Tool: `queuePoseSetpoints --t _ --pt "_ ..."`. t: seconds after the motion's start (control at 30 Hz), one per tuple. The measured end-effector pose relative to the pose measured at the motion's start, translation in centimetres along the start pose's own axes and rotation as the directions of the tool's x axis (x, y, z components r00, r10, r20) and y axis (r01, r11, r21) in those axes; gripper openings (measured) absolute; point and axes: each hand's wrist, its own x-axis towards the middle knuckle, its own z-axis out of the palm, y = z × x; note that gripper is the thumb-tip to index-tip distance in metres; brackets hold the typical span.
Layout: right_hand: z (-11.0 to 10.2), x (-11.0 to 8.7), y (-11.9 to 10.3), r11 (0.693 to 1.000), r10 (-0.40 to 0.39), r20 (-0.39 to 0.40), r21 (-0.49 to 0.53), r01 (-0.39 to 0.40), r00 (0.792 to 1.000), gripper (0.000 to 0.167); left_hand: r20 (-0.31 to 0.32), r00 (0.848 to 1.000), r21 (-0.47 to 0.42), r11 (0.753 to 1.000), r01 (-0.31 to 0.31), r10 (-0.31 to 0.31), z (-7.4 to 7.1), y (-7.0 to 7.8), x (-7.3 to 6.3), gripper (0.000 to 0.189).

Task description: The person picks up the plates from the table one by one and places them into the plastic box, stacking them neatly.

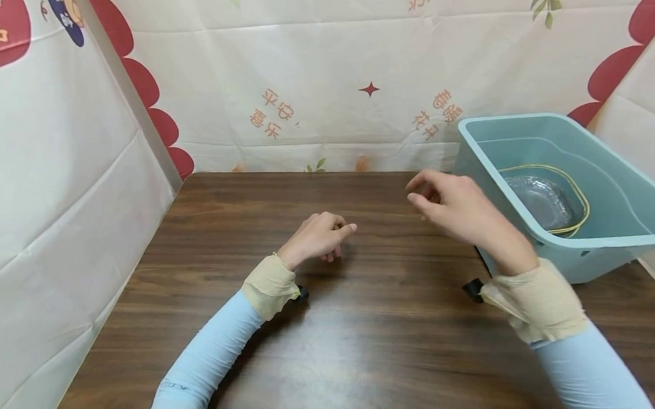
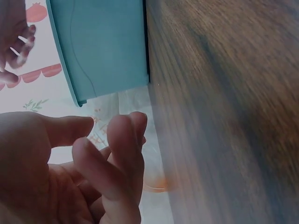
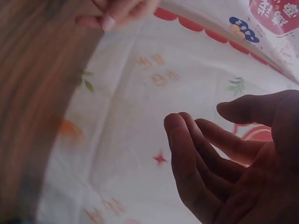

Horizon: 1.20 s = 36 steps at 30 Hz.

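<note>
Over the middle of the wooden table, my left hand (image 1: pixel 318 236) hovers with loosely bent fingers and holds nothing. In the left wrist view its thumb and fingers (image 2: pixel 122 154) stand apart with a gap between them. My right hand (image 1: pixel 457 206) is raised higher, just left of the blue-green bin (image 1: pixel 601 246), and it too is without anything in its grasp. The right wrist view shows its fingers (image 3: pixel 187 163) loosely bent, the thumb separate. Inside the bin lies a clear plastic container (image 1: pixel 542 199) with a yellow rim; part of it is hidden by the bin's wall.
A dark wooden table (image 1: pixel 236 224) spreads beneath both hands. White printed cloth (image 1: pixel 322 104) hangs along its back, left and right sides. The bin stands at the back right, near the right-hand cloth. Small black wrist cameras (image 1: pixel 473 290) jut from the wrist wraps.
</note>
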Motion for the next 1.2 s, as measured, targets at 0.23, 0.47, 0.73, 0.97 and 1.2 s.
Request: queuePoseSetpoints --t 0.23,0.47,0.73,0.97,1.2 --pt "3.5 2.0 1.2 0.991 0.049 0.102 0.120 -0.061 0.994 0.022 -0.011 1.000 0.008 1.000 -0.004 0.005 -0.1 0.0 0.0 0.044" --pt "5.0 2.9 2.5 0.975 0.096 0.163 0.182 -0.125 0.982 0.022 -0.018 1.000 0.021 1.000 0.008 -0.008 -0.2 0.1 -0.1 0.045" --pt "5.8 3.0 3.0 0.971 0.095 0.158 0.205 -0.127 0.983 0.023 -0.038 0.999 0.041 0.999 0.015 -0.013 -0.6 0.3 -0.2 0.045" --pt "6.1 3.0 3.4 0.965 0.105 0.158 0.222 -0.139 0.982 0.022 -0.051 0.999 0.048 0.999 0.013 -0.010 -0.9 0.1 -0.3 0.045" --pt "6.4 3.1 4.4 0.960 0.125 0.153 0.232 -0.158 0.980 0.024 -0.080 0.997 0.080 0.997 0.017 -0.011 -1.5 -0.3 -0.5 0.045"
